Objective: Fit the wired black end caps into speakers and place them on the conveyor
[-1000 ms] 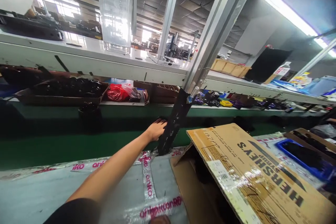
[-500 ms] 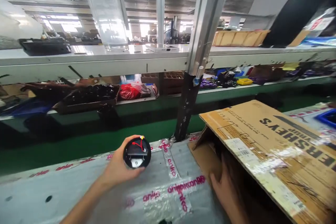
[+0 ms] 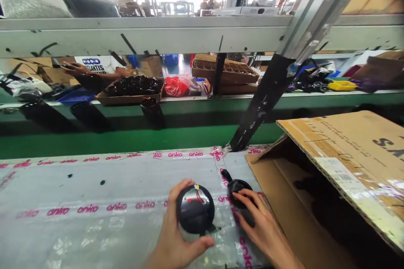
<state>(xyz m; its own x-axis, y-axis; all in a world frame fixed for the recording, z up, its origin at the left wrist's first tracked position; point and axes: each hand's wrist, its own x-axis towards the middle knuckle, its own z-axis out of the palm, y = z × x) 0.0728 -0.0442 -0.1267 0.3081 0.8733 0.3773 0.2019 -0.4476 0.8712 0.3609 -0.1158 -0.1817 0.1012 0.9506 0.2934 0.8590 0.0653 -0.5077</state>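
My left hand [image 3: 172, 227] is curled around a round black housing [image 3: 195, 214], thumb below it and fingers along its left and upper edge. Thin red wires and a yellow-white connector show at the housing's top, and a small green piece sticks out at its lower right. Close by on the right, my right hand [image 3: 263, 225] grips a round black part with a protruding tab [image 3: 239, 187], fingers over its right side. The two black pieces are apart, above the plastic-covered bench [image 3: 126, 185]. My right palm is hidden from view.
An open cardboard box [image 3: 356, 155] lies at the right, its mouth toward me. A dark post [image 3: 261, 105] rises behind the bench to a white shelf [image 3: 158, 35]. Beyond, a person's arm [image 3: 94, 75] appears near a carton of black parts [image 3: 132, 88] and a red bag [image 3: 176, 86].
My right hand has come out of the cardboard box with the black tabbed part. The housing in my left hand is turned and closer to my right hand. The camera view has shifted.
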